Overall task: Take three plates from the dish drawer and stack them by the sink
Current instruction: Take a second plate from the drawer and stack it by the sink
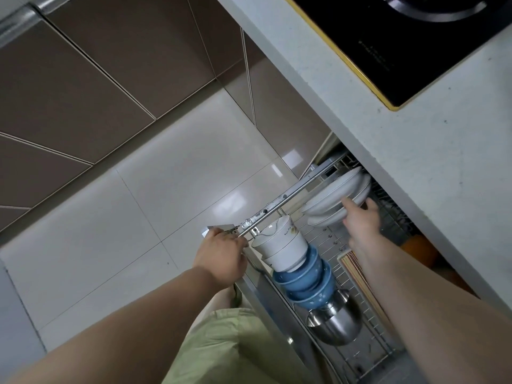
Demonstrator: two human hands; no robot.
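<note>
The dish drawer (277, 202) is pulled out below the counter, a wire rack with a metal side rail. Several white plates (332, 194) stand on edge at its far end, partly under the counter lip. My right hand (360, 220) reaches to them, fingers spread around the near rim of the plates; no plate is lifted. My left hand (221, 256) is closed on the drawer's front corner, by the rail's end.
In the drawer stand nested white bowls (279, 246), blue bowls (303, 281) and steel bowls (336, 322); chopsticks (360, 281) lie alongside. The grey counter (415, 162) overhangs the drawer and carries a black hob (401, 37). Pale floor tiles (138, 217) lie to the left.
</note>
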